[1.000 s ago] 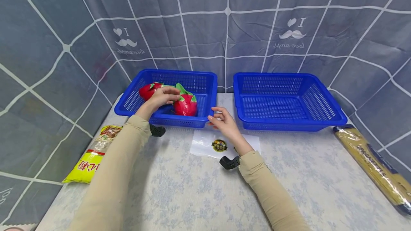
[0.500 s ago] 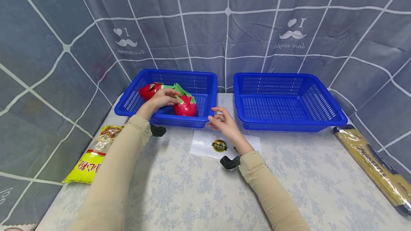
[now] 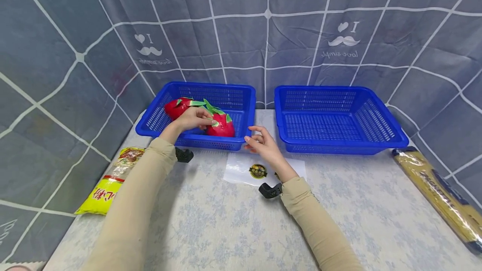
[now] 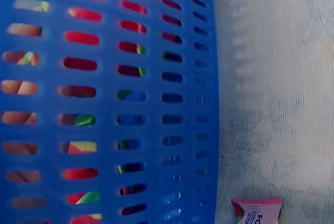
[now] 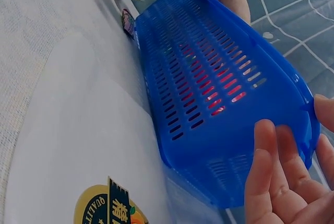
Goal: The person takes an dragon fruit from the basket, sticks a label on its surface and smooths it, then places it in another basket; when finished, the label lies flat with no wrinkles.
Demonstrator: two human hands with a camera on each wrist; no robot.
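Two red dragon fruits with green leaf tips lie in the left blue basket (image 3: pixel 158 131). My left hand (image 3: pixel 193 118) reaches over the front rim and pinches the leafy end of the right dragon fruit (image 3: pixel 223 126). Just behind that hand lies the left dragon fruit (image 3: pixel 177 108), partly hidden. In the left wrist view, the basket's slotted wall covers most of the hand and the red fruit. At the basket's front right corner, my right hand (image 3: pixel 263 143) holds the rim between thumb and fingers; the right wrist view shows its fingers (image 5: pixel 269 145) against the outer wall.
To the right stands a second blue basket (image 3: pixel 320 126) with nothing in it. White paper with a round label (image 3: pixel 257 171) lies in front. A yellow bag (image 3: pixel 99 195) lies left, a spaghetti pack (image 3: pixel 437 193) right. A small pink packet (image 4: pixel 257 212) lies by the left basket.
My left hand has closed on the right dragon fruit's leafy end, and that fruit has shifted and turned slightly to the right. The right hand stays at the basket corner.
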